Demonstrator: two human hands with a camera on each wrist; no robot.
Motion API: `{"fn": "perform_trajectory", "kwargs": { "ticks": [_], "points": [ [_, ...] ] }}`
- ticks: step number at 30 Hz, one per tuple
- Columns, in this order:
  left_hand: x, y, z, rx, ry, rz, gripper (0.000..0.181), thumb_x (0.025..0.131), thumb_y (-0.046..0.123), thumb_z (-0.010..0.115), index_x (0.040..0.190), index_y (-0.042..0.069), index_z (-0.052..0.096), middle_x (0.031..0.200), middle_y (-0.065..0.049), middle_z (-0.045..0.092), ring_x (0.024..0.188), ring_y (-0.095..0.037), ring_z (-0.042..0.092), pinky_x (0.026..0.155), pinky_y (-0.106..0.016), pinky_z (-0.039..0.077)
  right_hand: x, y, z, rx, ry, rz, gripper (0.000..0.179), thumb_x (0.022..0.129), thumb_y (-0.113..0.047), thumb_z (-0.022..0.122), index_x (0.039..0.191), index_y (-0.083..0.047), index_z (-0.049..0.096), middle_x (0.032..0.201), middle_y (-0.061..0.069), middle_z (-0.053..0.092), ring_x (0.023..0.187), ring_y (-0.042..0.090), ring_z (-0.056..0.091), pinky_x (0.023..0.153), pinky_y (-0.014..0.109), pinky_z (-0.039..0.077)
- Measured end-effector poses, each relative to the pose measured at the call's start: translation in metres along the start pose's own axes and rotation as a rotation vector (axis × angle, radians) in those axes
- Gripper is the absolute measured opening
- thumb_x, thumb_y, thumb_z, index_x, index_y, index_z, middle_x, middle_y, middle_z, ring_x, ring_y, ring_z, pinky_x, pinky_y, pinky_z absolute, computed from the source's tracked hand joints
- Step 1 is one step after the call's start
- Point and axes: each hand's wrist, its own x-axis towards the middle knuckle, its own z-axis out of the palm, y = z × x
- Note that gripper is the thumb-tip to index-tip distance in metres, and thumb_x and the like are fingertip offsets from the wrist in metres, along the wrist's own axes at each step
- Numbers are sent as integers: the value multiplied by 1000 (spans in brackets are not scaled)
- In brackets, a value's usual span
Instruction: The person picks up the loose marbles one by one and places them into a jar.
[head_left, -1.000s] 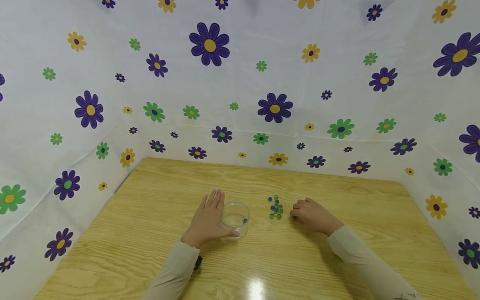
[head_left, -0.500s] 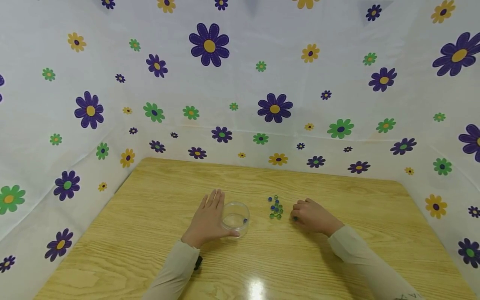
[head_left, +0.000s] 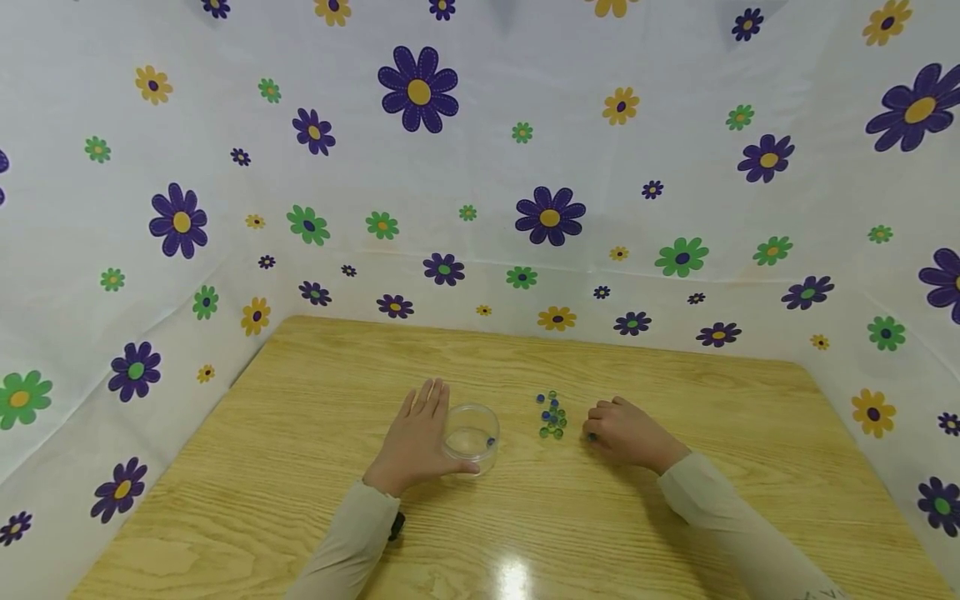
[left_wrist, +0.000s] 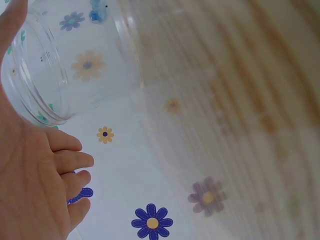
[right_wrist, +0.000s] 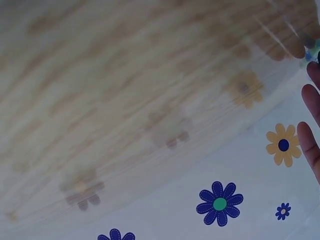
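Observation:
My left hand (head_left: 411,443) lies against the left side of a clear round jar (head_left: 472,407), fingers straight and thumb stretched along its near side. Inside the jar, a blue marble (head_left: 491,442) sits by the right wall; the left wrist view shows the clear wall (left_wrist: 92,97) beside the palm. To the right, my right hand (head_left: 632,435) is low over the table with curled fingers and pinches a dark marble (head_left: 592,437). Only its fingertips (right_wrist: 311,137) show at the edge of the right wrist view. Blue and green marbles (head_left: 553,416) lie clustered between jar and right hand.
The wooden table (head_left: 337,367) extends around both hands. A white sheet (head_left: 480,167) printed with flowers stands along its back and sides. Under the left wrist, a small black object (head_left: 397,525) shows by the sleeve.
Almost nothing differs; the right hand, with the dark marble, has shifted very slightly to the right. The left hand and the jar stay where they were.

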Motion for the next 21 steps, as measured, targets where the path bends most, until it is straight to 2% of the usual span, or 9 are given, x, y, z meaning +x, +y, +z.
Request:
{"fn": "perform_trajectory", "kwargs": {
  "ticks": [7, 15, 21],
  "points": [
    [-1, 2, -2, -25, -1, -6, 123, 66, 75, 63, 148, -6, 18, 155, -22, 18, 146, -35, 13, 119, -49, 13, -2, 0, 1, -34, 104, -13, 9, 77, -19, 75, 82, -15, 69, 78, -3, 65, 73, 13, 57, 64, 30, 44],
    [0, 1, 0, -17, -2, -5, 124, 66, 77, 61, 148, -5, 16, 156, -21, 16, 146, -34, 12, 119, -49, 12, -2, 2, -2, -53, 304, -73, 18, 68, -15, 79, 82, -13, 68, 77, -3, 64, 72, 13, 57, 63, 30, 45],
    [0, 0, 1, -15, 5, 0, 124, 66, 76, 61, 148, -5, 16, 155, -22, 17, 146, -35, 13, 119, -50, 13, 1, 0, -8, -56, 352, -84, 20, 67, -15, 80, 83, -13, 67, 77, -2, 63, 72, 14, 57, 64, 31, 45]
  ]
}}
